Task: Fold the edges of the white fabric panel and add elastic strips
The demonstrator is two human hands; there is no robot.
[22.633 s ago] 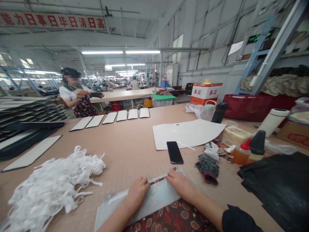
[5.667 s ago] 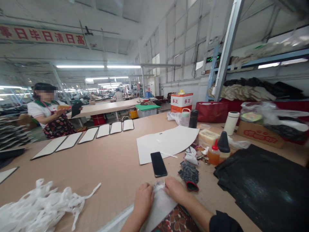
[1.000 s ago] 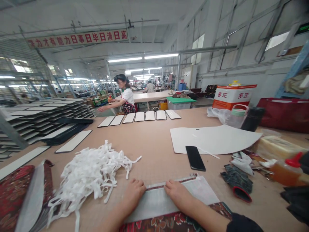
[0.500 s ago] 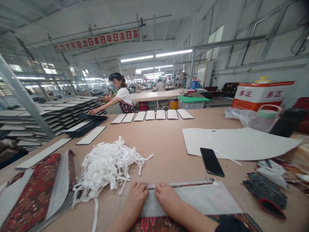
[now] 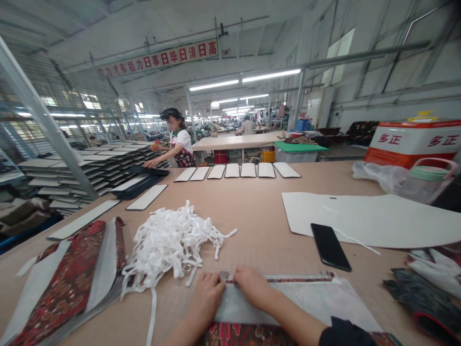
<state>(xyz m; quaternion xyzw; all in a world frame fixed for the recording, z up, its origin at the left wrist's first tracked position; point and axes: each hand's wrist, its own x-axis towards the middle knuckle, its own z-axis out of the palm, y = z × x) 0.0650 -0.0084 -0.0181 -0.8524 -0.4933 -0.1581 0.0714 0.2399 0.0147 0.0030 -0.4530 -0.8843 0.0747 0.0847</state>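
Observation:
In front of me lies a patterned red-brown fabric panel (image 5: 248,335) with its pale whitish backing (image 5: 313,302) facing up, a narrow strip of the print folded over along the far edge. My left hand (image 5: 209,294) pinches that edge at its left end. Close beside it, my right hand (image 5: 254,287) has its fingers curled on the same edge. A small greyish bit of the edge shows between the fingertips. Left of my hands is a tangled heap of white elastic-like strips (image 5: 173,242). A stack of similar patterned panels (image 5: 74,274) lies farther left.
A black phone (image 5: 330,246) rests by a large white sheet (image 5: 374,216) on the right, near a dark glove (image 5: 425,300). White dark-edged boards (image 5: 248,170) line the table's far side. A co-worker (image 5: 178,144) reaches toward boards at the far left, beside a slanted metal post (image 5: 54,129).
My view has turned slightly left, so the surroundings sit farther right. Both hands stay on the fabric edge, with a little more of it showing between them. The co-worker's hand has moved slightly.

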